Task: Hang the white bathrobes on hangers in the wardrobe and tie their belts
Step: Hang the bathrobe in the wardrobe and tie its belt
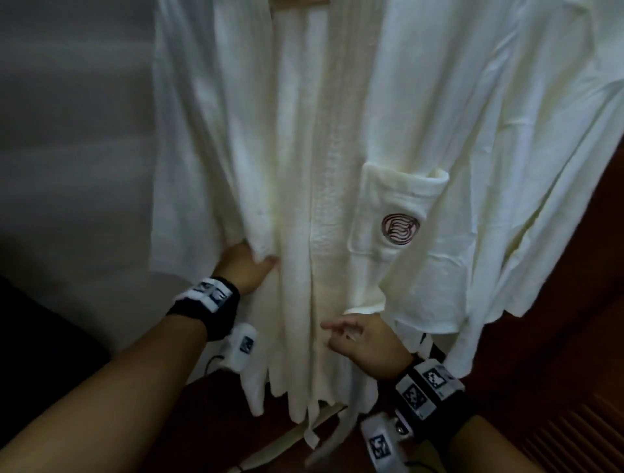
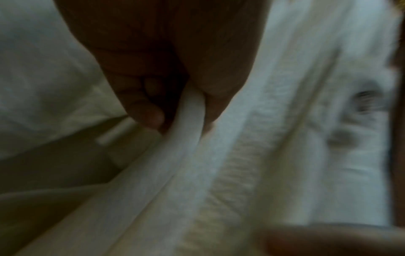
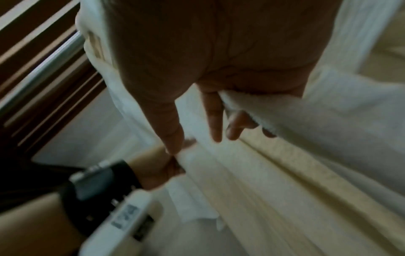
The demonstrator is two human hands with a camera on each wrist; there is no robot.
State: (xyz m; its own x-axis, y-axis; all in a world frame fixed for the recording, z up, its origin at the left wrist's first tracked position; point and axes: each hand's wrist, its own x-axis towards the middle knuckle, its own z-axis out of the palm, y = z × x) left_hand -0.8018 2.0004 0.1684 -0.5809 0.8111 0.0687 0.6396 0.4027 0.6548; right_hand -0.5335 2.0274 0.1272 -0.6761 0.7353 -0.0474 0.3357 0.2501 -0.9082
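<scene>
A white bathrobe (image 1: 337, 152) hangs in front of me from a wooden hanger (image 1: 300, 2) at the top edge, with a chest pocket (image 1: 395, 209) bearing a dark red round logo. My left hand (image 1: 250, 266) grips a fold of the robe's left front panel (image 2: 192, 124) between thumb and curled fingers. My right hand (image 1: 358, 337) is lower, near the right panel's edge, fingers spread and straight (image 3: 215, 124), with the robe's fabric (image 3: 285, 112) lying over its outer fingers. A loose belt end (image 1: 337, 435) dangles below the hem.
Dark wooden wardrobe panels with slats (image 1: 574, 422) stand to the right and below. A pale wall (image 1: 67, 135) lies to the left, with a dark shape (image 1: 40, 337) at the lower left. A metal rail (image 3: 41, 72) shows beside the wooden slats.
</scene>
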